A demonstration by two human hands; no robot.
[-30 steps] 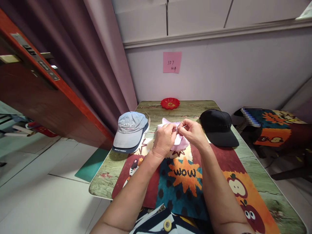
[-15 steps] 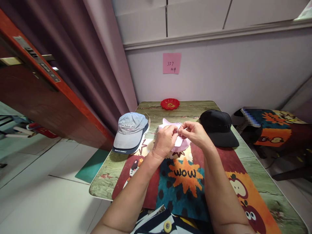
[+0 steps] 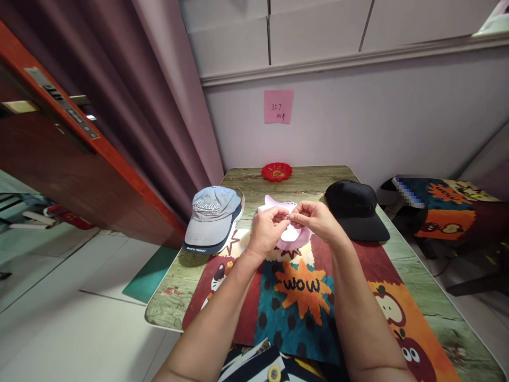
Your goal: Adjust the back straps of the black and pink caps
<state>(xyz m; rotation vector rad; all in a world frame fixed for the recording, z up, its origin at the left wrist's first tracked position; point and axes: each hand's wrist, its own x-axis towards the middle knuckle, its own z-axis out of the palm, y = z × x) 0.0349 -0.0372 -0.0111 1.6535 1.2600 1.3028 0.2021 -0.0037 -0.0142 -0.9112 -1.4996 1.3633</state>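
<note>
My left hand [image 3: 269, 228] and my right hand [image 3: 316, 218] meet fingertip to fingertip at the middle of the table. Both are closed in a pinch; whatever sits between the fingertips is too small to make out. Right below them lies a pale pink dish-like thing [image 3: 293, 243] with a pointed, ear-like corner and a whitish inside. My hands cover much of it, so its contents are partly hidden.
Left of my hands, a grey-blue cap [image 3: 210, 215] rests on a dark one. A black cap [image 3: 356, 209] stands at the right, a red scalloped dish [image 3: 277, 172] at the back. A patterned mat [image 3: 294, 323] covers the table front. A wooden door [image 3: 99, 175] stands at the left.
My fingertips have shifted slightly, with the left fingers a little straighter, and more of the pink thing's whitish inside shows. The view has tilted slightly; the caps and red dish stay in place.
</note>
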